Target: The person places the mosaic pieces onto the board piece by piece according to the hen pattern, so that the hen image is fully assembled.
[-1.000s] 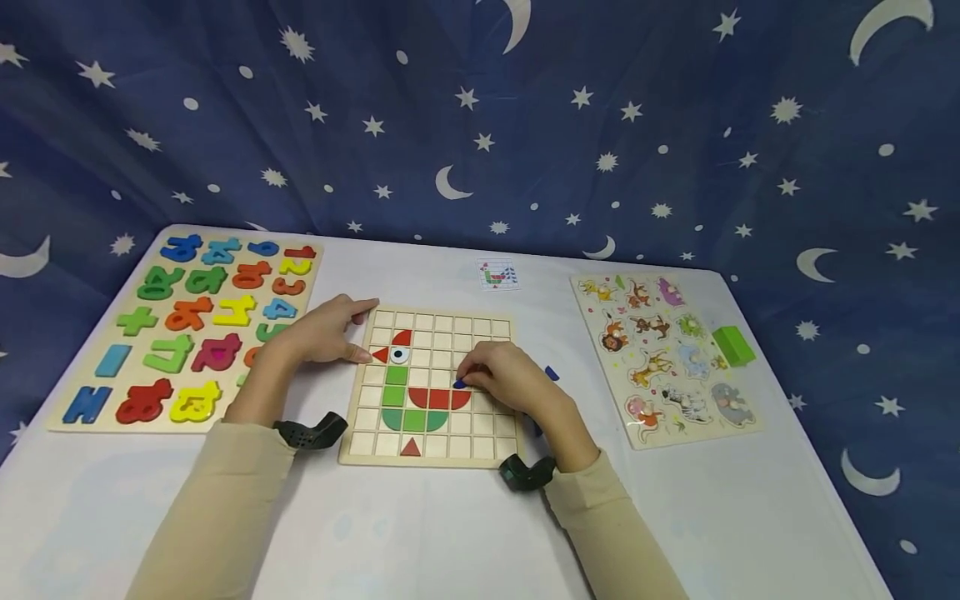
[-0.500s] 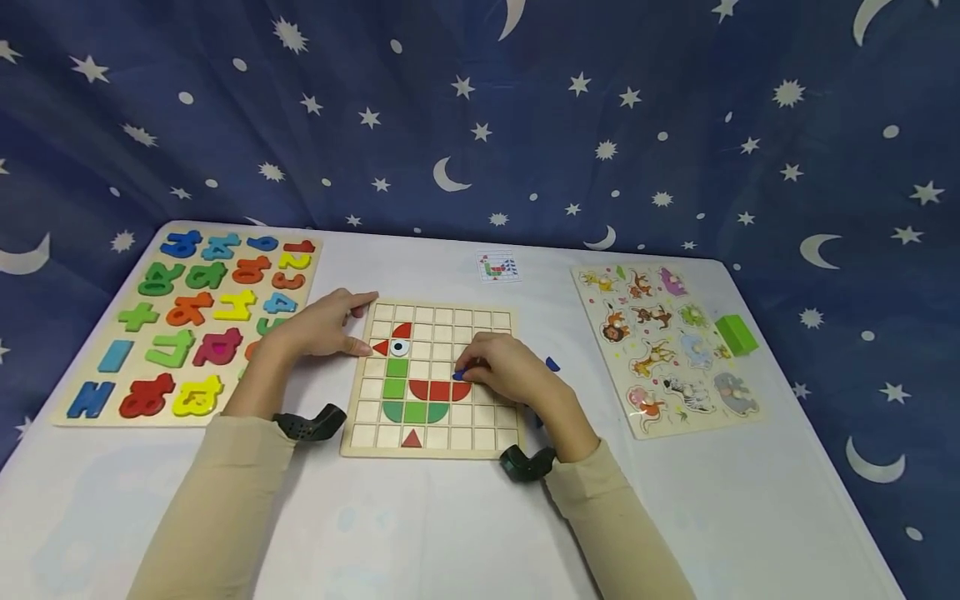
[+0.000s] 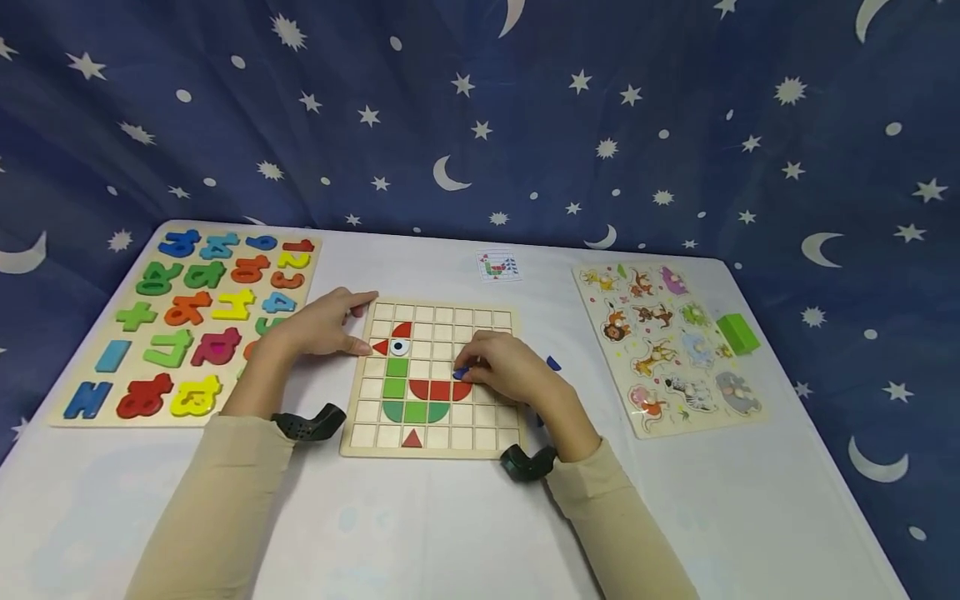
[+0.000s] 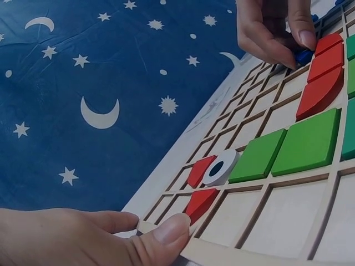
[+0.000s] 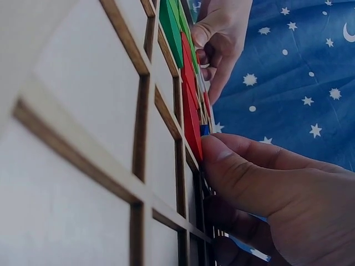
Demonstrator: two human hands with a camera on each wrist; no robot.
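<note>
My right hand (image 3: 501,365) pinches a small blue piece (image 3: 461,374) between thumb and fingers. It holds the piece over a wooden grid board (image 3: 363,452), just above the row of red pieces (image 3: 431,390). In the right wrist view, only a bit of the blue piece (image 5: 204,129) shows past the thumb. My left hand (image 3: 321,326) rests at the board's left edge, its thumb (image 4: 172,231) on the rim and its index finger reaching the far corner. Green squares (image 3: 394,377), a round eye piece (image 3: 401,347) and red triangles (image 3: 412,439) sit in the grid.
A loose blue piece (image 3: 553,363) lies right of the board. Behind it is a small pattern card (image 3: 498,266). A number puzzle (image 3: 105,329) lies at the left. At the right are an animal puzzle (image 3: 630,392) and a green block (image 3: 738,334).
My right hand has shifted the blue piece slightly at the same spot above the red row. The left hand keeps its place on the board's edge. The head view has tilted a little.
</note>
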